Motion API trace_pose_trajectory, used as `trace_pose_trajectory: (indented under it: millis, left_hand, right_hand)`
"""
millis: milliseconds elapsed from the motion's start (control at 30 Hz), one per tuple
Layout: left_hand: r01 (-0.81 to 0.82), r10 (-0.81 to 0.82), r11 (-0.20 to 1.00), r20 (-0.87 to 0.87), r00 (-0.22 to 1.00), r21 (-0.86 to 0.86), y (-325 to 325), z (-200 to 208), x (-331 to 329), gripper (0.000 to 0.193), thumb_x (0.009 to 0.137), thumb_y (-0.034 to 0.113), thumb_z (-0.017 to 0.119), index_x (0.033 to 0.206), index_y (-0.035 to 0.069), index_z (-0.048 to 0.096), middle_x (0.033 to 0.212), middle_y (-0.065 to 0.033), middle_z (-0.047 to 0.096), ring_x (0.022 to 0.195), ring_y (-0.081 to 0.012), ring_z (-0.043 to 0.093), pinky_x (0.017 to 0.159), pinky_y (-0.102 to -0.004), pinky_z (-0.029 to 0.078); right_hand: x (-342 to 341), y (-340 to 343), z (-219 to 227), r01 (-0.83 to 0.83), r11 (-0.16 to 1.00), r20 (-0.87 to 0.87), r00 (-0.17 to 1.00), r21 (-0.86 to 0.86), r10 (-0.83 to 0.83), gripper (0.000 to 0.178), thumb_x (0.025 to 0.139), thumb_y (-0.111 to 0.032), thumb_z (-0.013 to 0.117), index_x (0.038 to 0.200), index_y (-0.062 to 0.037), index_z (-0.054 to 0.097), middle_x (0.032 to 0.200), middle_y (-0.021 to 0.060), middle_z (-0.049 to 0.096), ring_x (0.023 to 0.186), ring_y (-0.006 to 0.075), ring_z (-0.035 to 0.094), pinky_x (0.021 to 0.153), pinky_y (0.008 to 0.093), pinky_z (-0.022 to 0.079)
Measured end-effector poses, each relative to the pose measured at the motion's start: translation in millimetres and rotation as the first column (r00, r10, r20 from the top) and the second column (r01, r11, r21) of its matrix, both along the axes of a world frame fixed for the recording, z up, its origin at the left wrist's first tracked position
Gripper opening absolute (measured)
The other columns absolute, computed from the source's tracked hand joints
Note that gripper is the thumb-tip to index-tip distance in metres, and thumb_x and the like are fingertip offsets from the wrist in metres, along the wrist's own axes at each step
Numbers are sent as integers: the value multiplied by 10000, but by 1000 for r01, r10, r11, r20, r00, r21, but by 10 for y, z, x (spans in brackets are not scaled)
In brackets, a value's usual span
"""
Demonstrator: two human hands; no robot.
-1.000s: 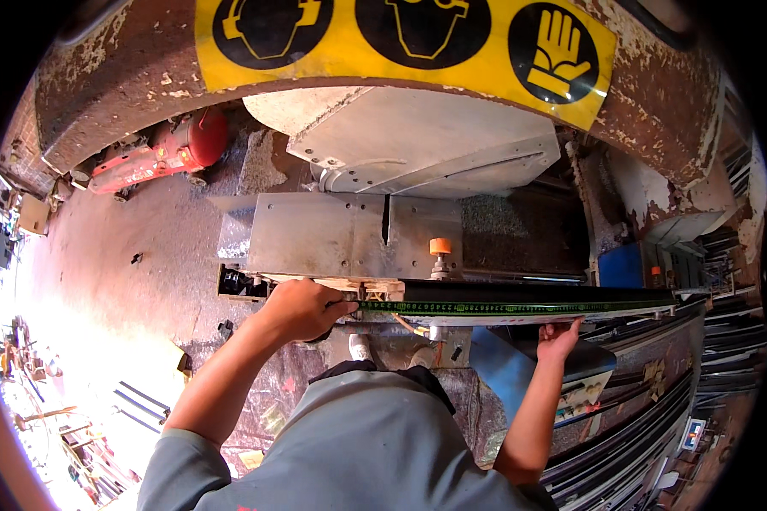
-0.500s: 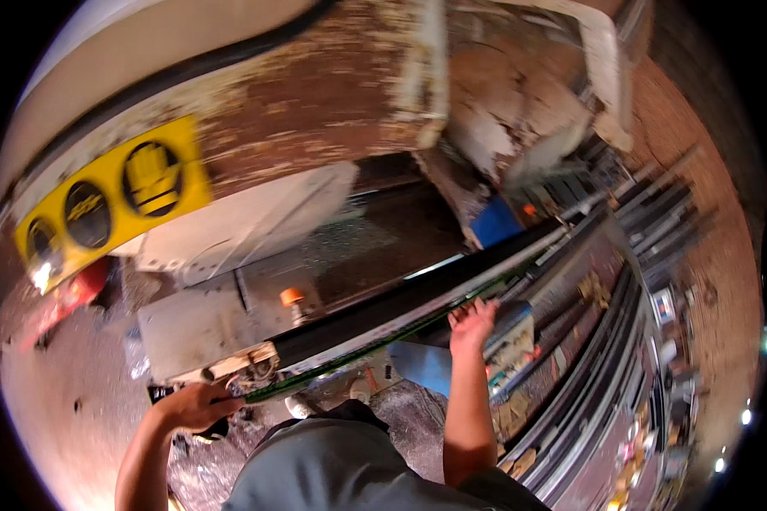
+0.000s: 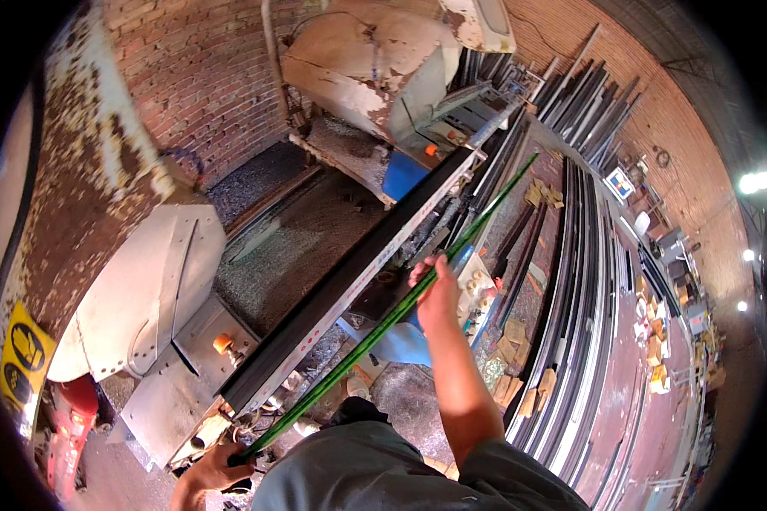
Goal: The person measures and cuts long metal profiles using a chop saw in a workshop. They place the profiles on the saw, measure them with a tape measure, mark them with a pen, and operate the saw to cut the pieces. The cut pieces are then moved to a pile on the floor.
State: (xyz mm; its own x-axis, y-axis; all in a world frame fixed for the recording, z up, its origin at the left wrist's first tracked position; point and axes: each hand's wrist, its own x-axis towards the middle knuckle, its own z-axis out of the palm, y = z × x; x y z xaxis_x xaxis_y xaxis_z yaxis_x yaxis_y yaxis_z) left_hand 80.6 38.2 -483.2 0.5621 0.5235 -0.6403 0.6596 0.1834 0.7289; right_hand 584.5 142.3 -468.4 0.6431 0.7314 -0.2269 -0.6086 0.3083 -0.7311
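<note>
A long, thin green profile bar (image 3: 349, 359) runs slantwise in front of me, from lower left to upper right. At its near end, my left hand (image 3: 215, 470) is closed around it, fingers partly hidden. Farther along, my right hand (image 3: 435, 288) grips the bar with fingers curled round it. The bar is apart from the machine's long black rail (image 3: 341, 285), on my side of it and roughly parallel. A pale scale strip (image 3: 349, 298) with small red marks edges that rail.
Left stands a worn machine head with a pale guard (image 3: 145, 298) and an orange knob (image 3: 222, 343); a second pale guard (image 3: 358, 77) is at the far end. A rack of long dark profiles (image 3: 562, 315) lies right, with wooden blocks (image 3: 510, 341). More profiles lean on the brick wall (image 3: 204, 77).
My view has turned to the right. The green bar has come away from beside the rail toward me, and my right hand's fingers have closed round it.
</note>
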Motion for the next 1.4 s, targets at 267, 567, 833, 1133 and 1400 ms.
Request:
trace_pose_trajectory:
  millis: [267,567,833,1133,1400]
  left_hand:
    - [-300,358,886,108,928,-354,279,284,904,321,771,78,720,1061,-20,627,829,-19,616,759,-112,568,666,-249,454]
    - [-417,561,778,221,798,-470,605,270,2080,298,770,-44,581,1068,-42,563,823,-114,622,622,-192,614,526,-288,513]
    - [-478,596,762,185,781,-437,897,175,3193,165,886,111,579,976,-27,583,795,-105,621,710,-160,630,624,-273,516]
    - [-396,487,872,416,768,-289,956,363,4074,384,945,179,618,1261,-2,496,1189,-146,575,1073,-229,596,887,-356,501]
    - [25,461,359,-200,864,933,1106,252,3556,874,664,159,814,1427,64,399,1437,-209,404,1330,-425,361,1138,-530,259]
  right_hand:
    - [-615,-350,-73,-352,924,352,854,-150,383,328,1029,-360,456,959,-82,615,846,49,649,756,135,573,729,297,472]
    - [-290,-723,-51,-752,145,317,-88,-643,944,390,1001,-400,528,1057,-26,623,902,104,669,849,190,632,776,339,488]
    - [508,-742,-124,-916,289,510,114,-278,853,830,844,-389,746,1479,-65,320,1336,203,497,1194,305,543,951,436,468]
    - [1450,-441,-414,-660,664,837,97,-351,539,771,705,-200,844,1345,-65,438,1247,180,499,1202,331,501,1027,395,402]
    - [2935,-78,-1408,278,795,841,126,-539,526,780,653,-265,866,1280,-19,472,1214,210,550,1151,397,511,1000,458,431]
